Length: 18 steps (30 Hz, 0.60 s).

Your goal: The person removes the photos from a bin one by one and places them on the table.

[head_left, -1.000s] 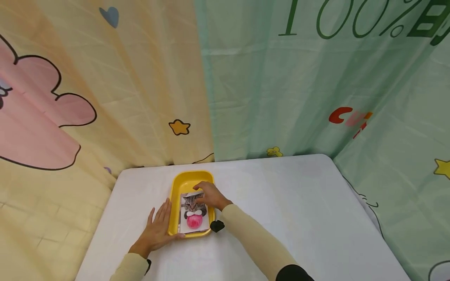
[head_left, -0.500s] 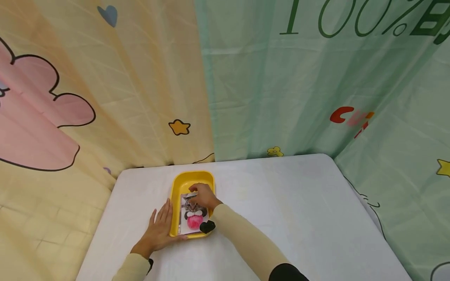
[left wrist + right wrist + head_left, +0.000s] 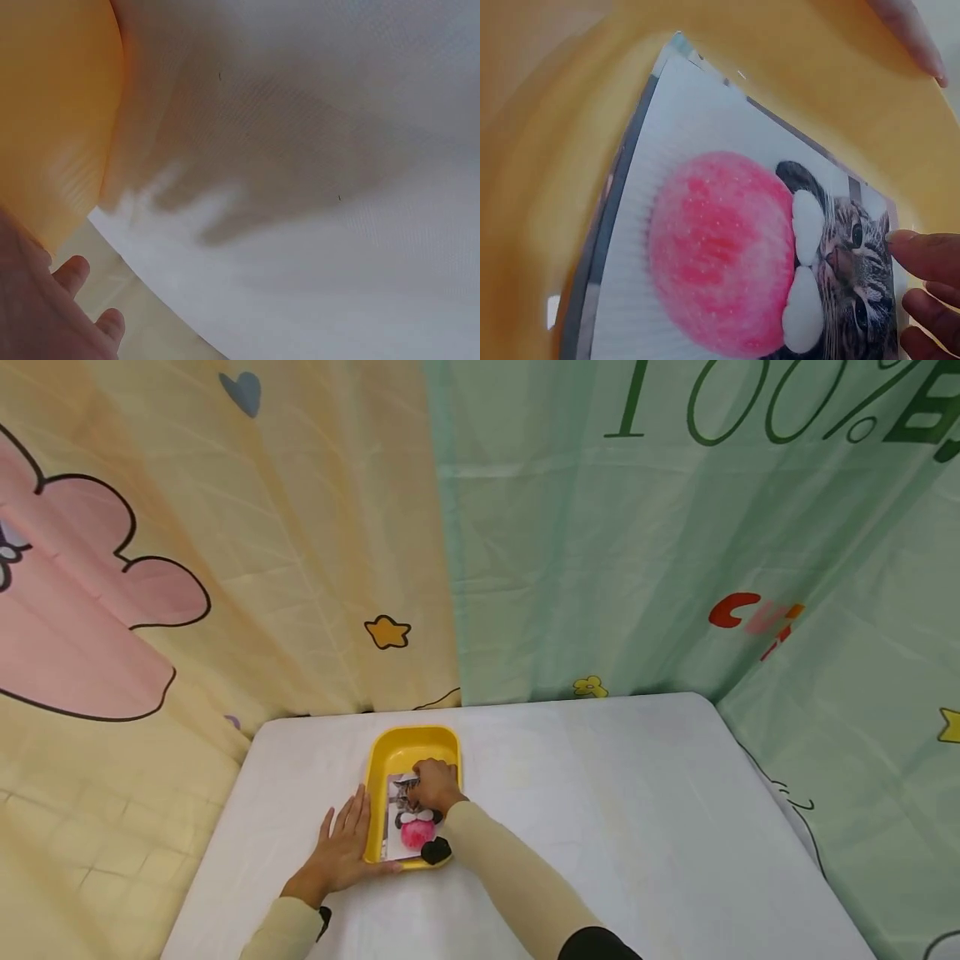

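A yellow tray [image 3: 397, 745] stands on the white table, left of its middle. In it lies a photo [image 3: 397, 843] of a striped cat with a pink ball, on top of other sheets whose edges [image 3: 592, 277] show in the right wrist view. My left hand [image 3: 337, 853] rests along the tray's left side, fingers straight, thumb on the near rim. My right hand [image 3: 437, 787] reaches into the tray and pinches the photo's far edge, thumb on the printed face and curled fingers [image 3: 922, 307] at the edge. What the fingers touch beneath is hidden.
White cloth covers the table [image 3: 600, 810], which stretches right of the tray. Printed curtains [image 3: 540, 543] hang behind it and at both sides. A black wrist device [image 3: 435, 850] hangs over the tray's near right corner.
My right hand has moved left and its fingers have drawn in onto the photo's far edge. The left hand stays against the tray.
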Available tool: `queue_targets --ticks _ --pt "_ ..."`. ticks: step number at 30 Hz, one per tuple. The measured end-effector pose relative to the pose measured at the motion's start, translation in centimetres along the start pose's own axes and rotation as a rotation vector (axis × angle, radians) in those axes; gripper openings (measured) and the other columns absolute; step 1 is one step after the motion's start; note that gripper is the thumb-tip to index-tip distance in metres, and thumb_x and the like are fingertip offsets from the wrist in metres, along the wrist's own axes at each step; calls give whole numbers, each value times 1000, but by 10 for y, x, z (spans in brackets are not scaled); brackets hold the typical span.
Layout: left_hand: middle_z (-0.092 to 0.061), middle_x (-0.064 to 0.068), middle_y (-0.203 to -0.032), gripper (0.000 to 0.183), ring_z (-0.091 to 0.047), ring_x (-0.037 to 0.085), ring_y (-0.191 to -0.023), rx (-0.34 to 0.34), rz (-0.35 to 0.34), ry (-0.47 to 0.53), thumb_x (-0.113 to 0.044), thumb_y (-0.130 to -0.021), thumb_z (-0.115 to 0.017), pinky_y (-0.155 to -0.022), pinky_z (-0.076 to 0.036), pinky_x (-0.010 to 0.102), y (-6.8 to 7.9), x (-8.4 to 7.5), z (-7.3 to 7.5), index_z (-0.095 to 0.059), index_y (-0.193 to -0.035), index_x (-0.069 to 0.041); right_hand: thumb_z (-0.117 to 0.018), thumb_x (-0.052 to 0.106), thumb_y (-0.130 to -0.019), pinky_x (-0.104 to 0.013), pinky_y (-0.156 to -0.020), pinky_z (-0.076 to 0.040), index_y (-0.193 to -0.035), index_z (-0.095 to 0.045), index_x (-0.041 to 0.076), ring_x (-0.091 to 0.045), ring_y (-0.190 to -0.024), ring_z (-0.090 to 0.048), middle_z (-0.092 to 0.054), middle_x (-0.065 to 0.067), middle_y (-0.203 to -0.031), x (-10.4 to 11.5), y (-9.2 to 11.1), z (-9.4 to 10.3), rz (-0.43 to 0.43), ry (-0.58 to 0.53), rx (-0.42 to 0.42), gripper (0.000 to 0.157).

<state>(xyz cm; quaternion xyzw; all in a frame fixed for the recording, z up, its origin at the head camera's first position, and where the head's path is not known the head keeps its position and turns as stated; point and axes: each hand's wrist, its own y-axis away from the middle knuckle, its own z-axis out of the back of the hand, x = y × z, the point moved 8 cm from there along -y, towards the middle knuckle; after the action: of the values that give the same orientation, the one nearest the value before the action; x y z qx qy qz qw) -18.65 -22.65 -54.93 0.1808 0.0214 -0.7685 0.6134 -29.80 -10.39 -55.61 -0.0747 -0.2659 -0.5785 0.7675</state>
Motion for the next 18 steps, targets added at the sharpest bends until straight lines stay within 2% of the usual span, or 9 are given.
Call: queue_targets --ticks 5,10,14,18 --pt "0 26 -158 129 -11 42 -143 27 11 -18 -79 -72 -57 -113 0 61 0 1 -2 -7 -149 11 -78 26 -80 -41 -94 -35 -118 -67 9 -26 -106 -57 -68 -2 -113 -2 3 -7 -27 -63 -6 43" --pt "0 25 -159 130 -12 43 -143 30 15 -5 -79 -71 -58 -113 0 61 -1 1 -3 -7 -150 11 -80 23 -78 -42 -89 -36 -116 -69 8 -27 -104 -56 -68 -2 -109 -5 8 -9 -42 -136 -69 42" --pt "2 25 -159 131 -11 43 -143 39 26 3 -80 -70 -58 -113 1 61 -1 2 -3 -5 -150 10 -80 22 -77 -42 -89 -37 -118 -68 7 -29 -104 -54 -65 -5 -112 -5 11 -9 -40 -151 -118 45" --pt "2 25 -159 132 -11 43 -143 31 28 9 -80 -69 -58 -113 0 62 -1 3 -3 -5 -150 10 -79 21 -78 -42 -87 -39 -115 -69 8 -28 -102 -54 -65 -5 -109 -4 13 -9 -32 -132 -143 41"
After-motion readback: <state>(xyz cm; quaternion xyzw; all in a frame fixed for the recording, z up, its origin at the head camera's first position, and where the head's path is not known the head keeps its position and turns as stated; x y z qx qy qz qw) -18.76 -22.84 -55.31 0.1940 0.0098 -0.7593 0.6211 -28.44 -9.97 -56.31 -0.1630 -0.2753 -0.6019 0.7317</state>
